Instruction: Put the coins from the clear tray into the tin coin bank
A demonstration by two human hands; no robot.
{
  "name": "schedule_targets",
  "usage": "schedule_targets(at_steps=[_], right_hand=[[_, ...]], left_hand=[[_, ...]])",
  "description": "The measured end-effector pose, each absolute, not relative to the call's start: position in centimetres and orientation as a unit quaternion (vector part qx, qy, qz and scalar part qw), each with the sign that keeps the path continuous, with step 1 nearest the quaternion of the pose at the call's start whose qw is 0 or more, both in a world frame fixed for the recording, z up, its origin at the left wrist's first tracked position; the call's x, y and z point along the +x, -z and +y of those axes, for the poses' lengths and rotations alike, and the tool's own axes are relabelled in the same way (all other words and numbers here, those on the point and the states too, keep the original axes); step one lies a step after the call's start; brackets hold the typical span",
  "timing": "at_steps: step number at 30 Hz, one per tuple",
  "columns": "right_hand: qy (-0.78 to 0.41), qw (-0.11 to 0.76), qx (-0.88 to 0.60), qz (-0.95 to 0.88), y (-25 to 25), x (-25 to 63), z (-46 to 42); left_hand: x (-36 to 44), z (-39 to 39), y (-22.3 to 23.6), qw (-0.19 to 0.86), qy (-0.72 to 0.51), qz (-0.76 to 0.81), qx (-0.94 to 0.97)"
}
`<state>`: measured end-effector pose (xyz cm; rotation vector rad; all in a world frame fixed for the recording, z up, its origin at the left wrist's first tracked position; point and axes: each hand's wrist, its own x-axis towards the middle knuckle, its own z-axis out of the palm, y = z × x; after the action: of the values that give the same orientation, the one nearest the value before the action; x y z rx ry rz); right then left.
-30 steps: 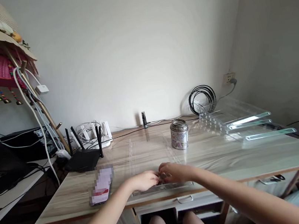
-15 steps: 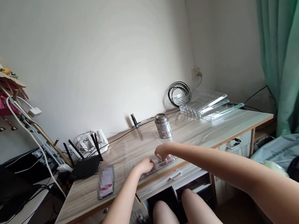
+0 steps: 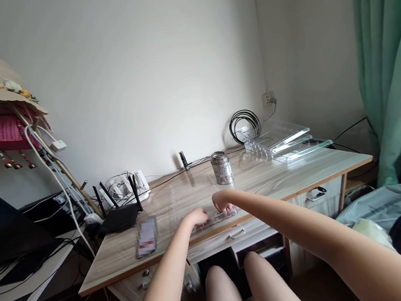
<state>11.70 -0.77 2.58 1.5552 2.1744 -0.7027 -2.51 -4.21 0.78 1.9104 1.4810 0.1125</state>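
A clear plastic tray [image 3: 214, 218] lies on the desk in front of me, its front edge near the desk's front edge. At the left part of that edge is my left hand [image 3: 197, 218], fingers curled together. My right hand [image 3: 224, 201] bends down into the tray's front right part, its fingers curled and pointing down. What either hand pinches is too small or hidden to make out. Just behind the right hand stands a round metal tin [image 3: 222, 168] with a flower pattern, upright.
A phone [image 3: 147, 236] lies left of the tray, with a black router [image 3: 120, 218] behind it. A small dark bottle [image 3: 184, 160] stands by the wall. Stacked clear trays [image 3: 282, 143] and a coiled black cable [image 3: 244, 126] are at the back right of the wooden desk [image 3: 264, 176].
My view has swung right, bringing the green curtain in. Both hands stay at the tray's front; the right one has bent more steeply downward, and the small gap between the hands has widened.
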Motion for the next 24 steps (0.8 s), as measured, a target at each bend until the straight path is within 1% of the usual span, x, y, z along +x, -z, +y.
schedule_targets(at_steps=[6, 9, 14, 20, 24], right_hand=[[0.254, 0.236, 0.56, 0.752, -2.2, 11.4, 0.1], [0.253, 0.246, 0.555, 0.753, -2.2, 11.5, 0.1], [0.241, 0.238, 0.545, 0.767, -2.2, 11.7, 0.0], [0.161, 0.225, 0.566, 0.777, -1.8, 10.6, 0.9], [0.127, 0.21, 0.573, 0.782, -1.5, 9.2, 1.2]], left_hand=[[-1.9, -4.1, -1.2, 0.33, -0.005, 0.582, 0.743], [-2.0, -4.2, -1.3, 0.328, 0.001, 0.576, 0.749], [-2.1, -4.5, -1.4, 0.332, -0.001, 0.561, 0.758], [-1.3, -3.9, -1.1, 0.343, 0.015, 0.541, 0.768], [-1.0, -3.6, -0.9, 0.331, 0.024, 0.538, 0.775]])
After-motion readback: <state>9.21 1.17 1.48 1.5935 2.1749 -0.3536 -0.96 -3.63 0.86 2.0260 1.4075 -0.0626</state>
